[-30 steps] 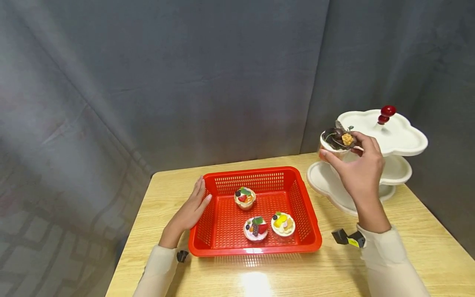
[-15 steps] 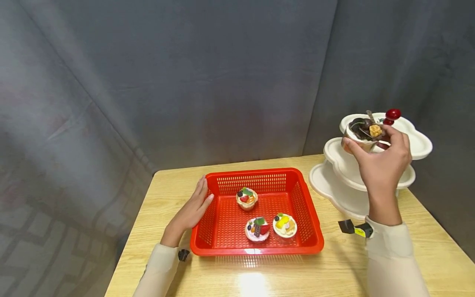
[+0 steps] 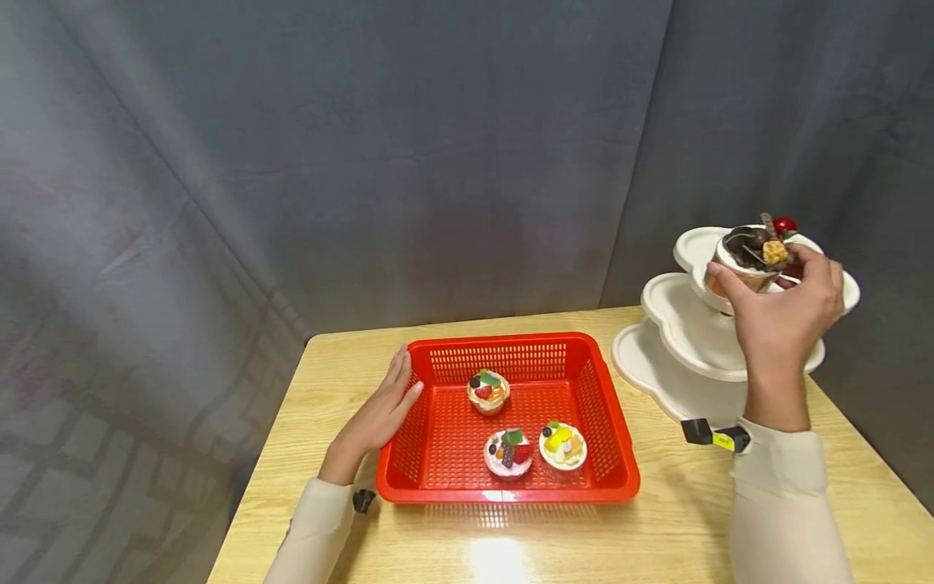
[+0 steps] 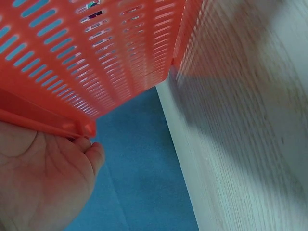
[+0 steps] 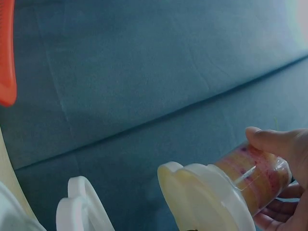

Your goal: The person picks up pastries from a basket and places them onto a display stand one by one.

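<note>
My right hand (image 3: 791, 312) grips a dessert cup (image 3: 746, 272) topped with chocolate, a cherry and a golden nut cluster. In the right wrist view, the clear-sided dessert cup (image 5: 257, 175) shows layered sponge, its base right at the top tier (image 5: 204, 197) of a white stand. The tiered stand (image 3: 686, 324) has scalloped plates and a red knob (image 3: 784, 225), partly hidden behind the cup. At the left, my left hand (image 3: 375, 410) rests with straight fingers on the rim of a red basket (image 3: 511, 496); the left wrist view shows that hand (image 4: 45, 178) under the rim.
Inside the basket stand a fruit tart (image 3: 488, 392), a pink-cream cupcake (image 3: 508, 454) and a yellow-fruit dessert cup (image 3: 563, 448). The wooden table (image 3: 569, 539) carries basket and stand. A grey curtain (image 3: 452, 178) hangs behind the table's back edge.
My right hand has carried the chocolate dessert cup rightward, from the stand's left side to over its top tier. My left hand has stayed at the basket rim.
</note>
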The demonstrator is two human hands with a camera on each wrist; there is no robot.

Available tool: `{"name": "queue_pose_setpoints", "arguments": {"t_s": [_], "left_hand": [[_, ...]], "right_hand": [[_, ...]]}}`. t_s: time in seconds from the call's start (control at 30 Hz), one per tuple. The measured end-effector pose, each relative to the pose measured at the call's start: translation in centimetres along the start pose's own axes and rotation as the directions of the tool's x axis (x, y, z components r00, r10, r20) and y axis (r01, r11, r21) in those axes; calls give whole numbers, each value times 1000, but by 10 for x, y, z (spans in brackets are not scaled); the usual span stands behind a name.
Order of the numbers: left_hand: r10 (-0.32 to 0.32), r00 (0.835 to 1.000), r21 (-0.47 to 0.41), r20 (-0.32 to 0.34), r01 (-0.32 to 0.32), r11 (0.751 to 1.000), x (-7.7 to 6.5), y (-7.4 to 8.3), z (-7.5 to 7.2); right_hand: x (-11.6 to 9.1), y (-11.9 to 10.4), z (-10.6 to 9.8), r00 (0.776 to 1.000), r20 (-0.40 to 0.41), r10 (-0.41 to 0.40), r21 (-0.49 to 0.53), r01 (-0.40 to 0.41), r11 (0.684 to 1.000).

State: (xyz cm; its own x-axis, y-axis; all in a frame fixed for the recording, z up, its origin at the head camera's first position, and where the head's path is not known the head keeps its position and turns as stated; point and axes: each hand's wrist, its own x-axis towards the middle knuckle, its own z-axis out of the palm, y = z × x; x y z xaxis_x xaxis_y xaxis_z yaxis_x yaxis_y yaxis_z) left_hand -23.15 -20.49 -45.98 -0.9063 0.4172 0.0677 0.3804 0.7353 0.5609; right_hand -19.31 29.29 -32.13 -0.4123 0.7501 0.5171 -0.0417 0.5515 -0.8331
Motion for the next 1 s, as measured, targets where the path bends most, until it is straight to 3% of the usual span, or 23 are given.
{"name": "queue_pose_setpoints", "arguments": {"t_s": [0.2, 0.53, 1.0], "left_hand": [[-2, 1000, 2, 0, 2, 1000, 0, -1, 1], [4, 1000, 5, -1, -4, 1000, 0, -1, 2], [2, 1000, 4, -7, -2, 1000, 0, 0, 2]], "right_hand": [[6, 1, 0, 999, 3, 38, -31, -37, 999], [12, 20, 6, 1000, -2, 4, -77, -4, 997], [13, 21, 5, 999, 54, 9, -138, -2, 990]]}}
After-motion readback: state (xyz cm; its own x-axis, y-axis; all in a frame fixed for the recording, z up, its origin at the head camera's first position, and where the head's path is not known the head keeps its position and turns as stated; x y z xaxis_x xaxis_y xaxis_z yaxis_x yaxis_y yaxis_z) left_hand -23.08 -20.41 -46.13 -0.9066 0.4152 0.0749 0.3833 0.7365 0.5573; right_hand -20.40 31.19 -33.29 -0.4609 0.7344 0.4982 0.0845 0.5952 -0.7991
